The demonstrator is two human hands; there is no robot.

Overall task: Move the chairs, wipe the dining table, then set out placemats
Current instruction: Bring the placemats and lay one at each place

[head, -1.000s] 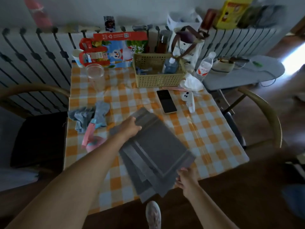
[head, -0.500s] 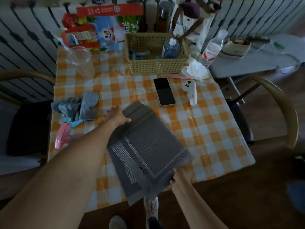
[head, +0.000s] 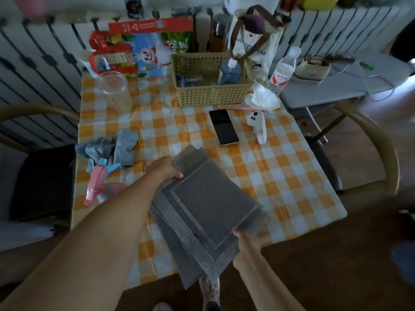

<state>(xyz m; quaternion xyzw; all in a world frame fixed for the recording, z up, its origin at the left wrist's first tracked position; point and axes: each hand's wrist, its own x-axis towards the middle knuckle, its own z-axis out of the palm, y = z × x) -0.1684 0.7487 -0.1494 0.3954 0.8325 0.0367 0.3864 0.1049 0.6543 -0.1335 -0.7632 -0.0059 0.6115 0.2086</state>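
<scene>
Found the placemats (head: 208,212) in one fanned grey stack on the near part of the desk (head: 292,176), lying askew and overhanging the near edge. Noted the left hand (head: 164,170) clamped on the stack's far left corner, thumb on top. Noted the right hand (head: 246,245) gripping the near right corner, fingers hidden beneath. Found the two hands well apart, one at each end of the stack. Saw no mat laid singly at any place.

Recorded a left chair (head: 40,182) and a right chair (head: 379,149), each beside the desk rather than tucked under it. Judged the chair step done, though unable to confirm.

Recorded a crumpled blue cloth (head: 112,149) and a pink spray bottle (head: 98,187) lying near the left edge. Judged wiping likely finished, with no proof from the surface itself.

Noted a phone (head: 223,126), a basket (head: 211,95) and a clear cup (head: 114,90) on the far half, liable to obstruct mats there.

Assessed progress as late: last step begun, not completed. Remaining: separate the stack and lay each mat at its place.
</scene>
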